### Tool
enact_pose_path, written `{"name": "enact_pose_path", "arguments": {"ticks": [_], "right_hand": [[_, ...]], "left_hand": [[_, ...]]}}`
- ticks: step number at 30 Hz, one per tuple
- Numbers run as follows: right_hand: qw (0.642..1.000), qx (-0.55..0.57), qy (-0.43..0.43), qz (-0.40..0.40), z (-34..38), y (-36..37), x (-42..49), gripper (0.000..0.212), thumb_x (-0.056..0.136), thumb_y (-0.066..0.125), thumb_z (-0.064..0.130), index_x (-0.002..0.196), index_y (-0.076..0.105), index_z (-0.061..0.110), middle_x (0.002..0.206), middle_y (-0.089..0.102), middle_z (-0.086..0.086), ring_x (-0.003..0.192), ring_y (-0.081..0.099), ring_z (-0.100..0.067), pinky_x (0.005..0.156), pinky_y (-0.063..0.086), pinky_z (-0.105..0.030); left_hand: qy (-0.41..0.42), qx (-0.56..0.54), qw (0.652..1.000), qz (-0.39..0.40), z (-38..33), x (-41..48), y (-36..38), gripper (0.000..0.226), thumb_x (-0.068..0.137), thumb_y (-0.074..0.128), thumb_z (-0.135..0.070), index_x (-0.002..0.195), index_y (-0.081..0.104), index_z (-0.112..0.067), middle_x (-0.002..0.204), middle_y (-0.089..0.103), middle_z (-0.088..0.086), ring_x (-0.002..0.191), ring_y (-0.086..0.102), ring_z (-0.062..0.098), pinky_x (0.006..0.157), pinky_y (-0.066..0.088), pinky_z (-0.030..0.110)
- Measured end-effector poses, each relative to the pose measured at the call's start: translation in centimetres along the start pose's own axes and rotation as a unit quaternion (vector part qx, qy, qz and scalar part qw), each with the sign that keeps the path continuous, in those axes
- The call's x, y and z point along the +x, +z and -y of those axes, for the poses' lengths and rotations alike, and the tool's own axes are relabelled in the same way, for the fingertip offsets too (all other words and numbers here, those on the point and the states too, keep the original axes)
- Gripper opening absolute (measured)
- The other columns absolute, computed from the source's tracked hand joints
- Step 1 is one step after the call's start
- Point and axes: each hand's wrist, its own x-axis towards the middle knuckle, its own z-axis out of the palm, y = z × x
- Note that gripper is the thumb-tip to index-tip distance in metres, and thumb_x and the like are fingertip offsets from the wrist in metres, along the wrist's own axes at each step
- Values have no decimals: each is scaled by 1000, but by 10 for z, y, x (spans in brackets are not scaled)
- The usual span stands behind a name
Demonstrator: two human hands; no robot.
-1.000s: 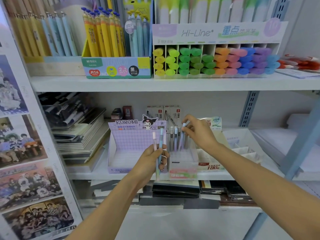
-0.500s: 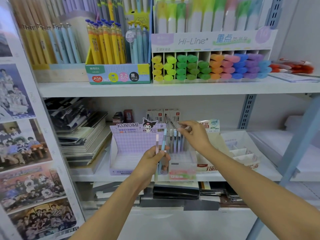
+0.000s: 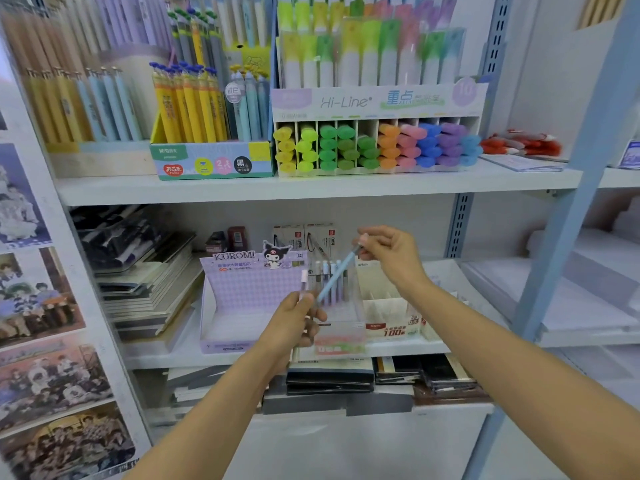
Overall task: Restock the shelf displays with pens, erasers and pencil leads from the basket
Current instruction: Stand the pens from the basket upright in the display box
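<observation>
My left hand [image 3: 297, 320] grips a pink-capped pen [image 3: 303, 280] upright in front of the middle shelf. My right hand [image 3: 388, 252] pinches the top end of a light blue pen [image 3: 335, 276] that slants down-left, its lower tip at my left hand. Behind them a clear pen display box [image 3: 341, 336] holds several pastel pens [image 3: 327, 271] standing upright. To its left stands the purple Kuromi display box [image 3: 239, 306], its tray showing no pens. The basket is out of view.
A white divided box [image 3: 391, 317] sits right of the clear box. Stacked notebooks [image 3: 145, 282] lie at the shelf's left. The upper shelf carries a yellow pen box [image 3: 211, 161] and the Hi-Line highlighter rack [image 3: 377, 147]. A blue-grey upright [image 3: 568, 216] stands at right.
My right hand has left the pens in the clear box and now pinches the blue pen held by my left hand, tilting it up-right. The camera has moved closer.
</observation>
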Motion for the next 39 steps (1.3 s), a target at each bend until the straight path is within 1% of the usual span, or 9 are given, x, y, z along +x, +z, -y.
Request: {"name": "enact_pose_path", "arguments": {"ticks": [5,13,18,23,26,30,32,35,39], "right_hand": [[994,-97,-26,-46,-19,-12,8,16,91,63,4,106,67,1,89,72,-15,80,71,-23,75,59,-28],[957,-272,-102,14,-56,7,11,15,92,61,4,103,70,8,91,72,-5,81,71,-15,72,61,-33],[935,-327,-124,62,-61,2,16,12,92,61,5,98,70,10,86,74,-5,78,71,-13,80,59,-37],[945,-303,-94,79,-55,10,21,14,90,66,10,98,57,18,84,72,-3,79,70,-10,77,58,-27],[928,-346,-127,58,-60,19,20,8,86,69,8,87,64,15,83,65,3,81,65,-14,76,54,-23],[894,-427,-135,34,-68,25,19,10,86,70,11,95,72,8,95,57,-5,95,53,-17,84,47,-33],[902,-410,-131,29,-64,25,17,13,86,70,15,97,73,9,94,55,-6,93,51,-18,82,46,-31],[946,-305,-105,35,-49,26,10,17,89,68,18,103,72,12,97,61,-4,86,55,-12,77,44,-22],[983,-113,12,144,-26,28,-9,24,92,62,15,115,68,9,100,72,-6,80,66,-6,73,53,-19]], "left_hand": [[-35,-63,997,-32,-1,4,0,19,100,35,-15,93,51,-8,68,53,6,48,40,12,38,27,20],[60,-50,995,-57,10,10,-11,13,94,59,-10,96,69,-2,70,67,5,68,65,18,66,57,24],[57,-76,994,-57,17,15,-16,9,91,63,-6,96,70,-5,83,76,8,67,71,16,64,58,22],[52,-90,994,-46,22,19,-17,13,90,64,-11,101,62,-5,90,76,9,74,73,22,66,59,26],[51,-86,994,-36,25,20,-18,15,93,62,-15,103,60,-4,93,76,8,80,74,25,68,59,26],[54,-85,994,-33,27,21,-22,18,95,60,-16,106,63,-2,95,76,8,82,74,25,70,60,28],[54,-85,994,-40,28,22,-23,17,94,60,-16,103,66,-3,94,76,8,80,73,23,72,61,30],[56,-78,994,-52,29,23,-22,18,95,59,-17,98,70,-4,86,73,8,74,70,20,73,60,31],[72,-85,993,-44,25,20,-10,21,97,55,-18,94,71,-5,76,69,5,67,65,17,70,59,29]]}}
